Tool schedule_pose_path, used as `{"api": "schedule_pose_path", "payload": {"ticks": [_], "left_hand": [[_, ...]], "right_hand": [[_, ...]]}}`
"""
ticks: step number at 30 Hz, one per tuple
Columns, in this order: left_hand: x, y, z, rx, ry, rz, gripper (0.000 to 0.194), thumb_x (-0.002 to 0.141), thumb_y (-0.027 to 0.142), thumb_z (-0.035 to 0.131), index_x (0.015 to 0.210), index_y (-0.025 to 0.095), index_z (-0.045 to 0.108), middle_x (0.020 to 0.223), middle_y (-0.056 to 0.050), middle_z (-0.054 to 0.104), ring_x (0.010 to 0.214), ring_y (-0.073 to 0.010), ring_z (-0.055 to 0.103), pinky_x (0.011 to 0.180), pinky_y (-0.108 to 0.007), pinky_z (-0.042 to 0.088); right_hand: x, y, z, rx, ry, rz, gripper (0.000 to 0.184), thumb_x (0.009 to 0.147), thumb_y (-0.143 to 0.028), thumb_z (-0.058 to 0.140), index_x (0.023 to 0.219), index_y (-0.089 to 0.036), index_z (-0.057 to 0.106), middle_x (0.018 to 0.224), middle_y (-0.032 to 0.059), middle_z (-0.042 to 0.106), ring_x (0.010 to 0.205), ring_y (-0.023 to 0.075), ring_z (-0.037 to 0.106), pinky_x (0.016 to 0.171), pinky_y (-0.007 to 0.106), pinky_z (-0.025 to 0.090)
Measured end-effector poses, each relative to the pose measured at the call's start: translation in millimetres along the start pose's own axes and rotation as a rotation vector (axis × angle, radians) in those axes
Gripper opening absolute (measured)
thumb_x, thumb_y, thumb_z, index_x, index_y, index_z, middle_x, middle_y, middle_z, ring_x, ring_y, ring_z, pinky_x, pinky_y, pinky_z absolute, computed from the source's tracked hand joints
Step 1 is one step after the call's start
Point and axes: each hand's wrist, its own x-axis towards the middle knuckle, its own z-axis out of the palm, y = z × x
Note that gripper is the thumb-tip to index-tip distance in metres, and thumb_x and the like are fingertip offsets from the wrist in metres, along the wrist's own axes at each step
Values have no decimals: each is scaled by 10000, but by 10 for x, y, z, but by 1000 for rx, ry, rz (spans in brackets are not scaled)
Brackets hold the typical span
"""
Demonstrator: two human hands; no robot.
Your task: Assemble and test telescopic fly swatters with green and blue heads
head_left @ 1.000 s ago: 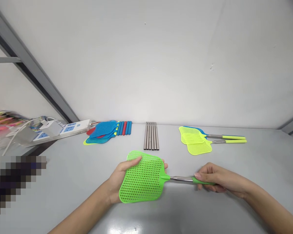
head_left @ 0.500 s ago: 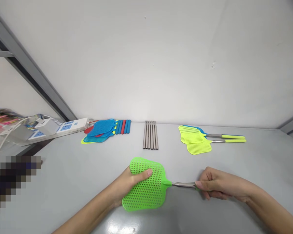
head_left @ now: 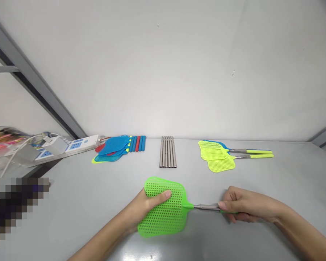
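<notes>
A green fly swatter (head_left: 168, 214) is held level above the grey table between both hands. My left hand (head_left: 143, 208) grips its mesh head from the left, thumb on top and the other fingers hidden beneath. A metal rod (head_left: 206, 207) joins the head to the green handle. My right hand (head_left: 240, 204) is closed around that handle where it meets the rod, covering most of the grip. Beyond the hands lie several metal tubes (head_left: 167, 152) side by side, and farther right, yellow fly swatters (head_left: 221, 165) overlap a blue fly swatter (head_left: 222, 145).
At the back left, blue swatter heads (head_left: 115, 145) are stacked over red and yellow ones, beside a row of blue and red handles (head_left: 137, 143). A white power strip (head_left: 83, 144) with plugs and cables sits on the left edge. A white wall (head_left: 165, 72) stands behind the table (head_left: 111, 192).
My left hand has shifted its grip, its thumb now farther across the mesh. The green swatter has moved slightly right and nearer to me. My right hand stays closed on the handle end.
</notes>
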Motion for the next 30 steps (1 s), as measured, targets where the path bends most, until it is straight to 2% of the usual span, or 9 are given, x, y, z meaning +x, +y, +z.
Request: {"api": "schedule_pose_path", "payload": {"ticks": [7, 10, 13, 16, 19, 22, 26, 30], "left_hand": [[12, 38, -29, -193, -61, -55, 246, 786, 285, 581, 941, 108, 651, 953, -148, 657, 906, -282, 609, 839, -414, 435], [21, 45, -50, -344, -113, -96, 273, 797, 262, 550, 967, 74, 651, 962, -160, 653, 931, -288, 599, 891, -411, 400], [33, 59, -64, -469, -170, -115, 321, 797, 245, 531, 1025, 42, 627, 1008, -172, 636, 986, -301, 571, 935, -413, 360], [55, 75, -67, -589, -247, -67, 359, 798, 207, 514, 1118, 58, 574, 1130, -155, 581, 1090, -303, 501, 988, -430, 299], [81, 75, -64, -639, -281, -31, 337, 822, 195, 491, 1135, 91, 562, 1179, -132, 554, 1136, -291, 462, 1007, -434, 275], [97, 69, -61, -587, -239, -14, 304, 850, 227, 480, 1108, 99, 576, 1113, -141, 593, 1083, -294, 510, 985, -443, 306], [96, 84, -47, -509, -120, 9, 281, 839, 261, 518, 1057, 103, 597, 1037, -142, 627, 1009, -282, 566, 939, -419, 374], [84, 80, -6, -433, -14, 23, 295, 802, 283, 572, 1033, 101, 603, 1033, -144, 629, 982, -274, 583, 897, -393, 426]], "right_hand": [[21, 33, -15, 25, 5, -60, 465, 783, -523, 504, 591, -109, 592, 350, -91, 290, 324, 28, 155, 333, 208, 73], [10, 12, -15, 19, -15, -104, 432, 787, -500, 515, 667, -101, 626, 383, -83, 317, 348, 30, 191, 361, 202, 118], [-9, -11, -20, 39, -14, -125, 354, 733, -452, 608, 790, -105, 647, 514, -40, 438, 425, 42, 304, 394, 189, 194], [-29, -15, -38, 41, 48, -111, 341, 678, -394, 680, 896, -137, 626, 633, -13, 518, 479, 56, 366, 420, 186, 249], [-61, -9, -91, 20, 111, -107, 359, 674, -361, 691, 951, -155, 592, 639, -21, 528, 466, 57, 380, 434, 193, 289], [-112, -13, -185, -5, 162, -107, 308, 677, -351, 687, 898, -158, 595, 620, -29, 519, 455, 56, 388, 439, 197, 309], [-172, -25, -312, -54, 253, -120, 301, 707, -417, 639, 831, -142, 626, 583, -13, 525, 459, 75, 399, 427, 209, 286], [-146, -19, -335, -64, 301, -224, 359, 741, -466, 589, 614, -131, 593, 438, -52, 374, 427, 69, 314, 426, 225, 205]]}}
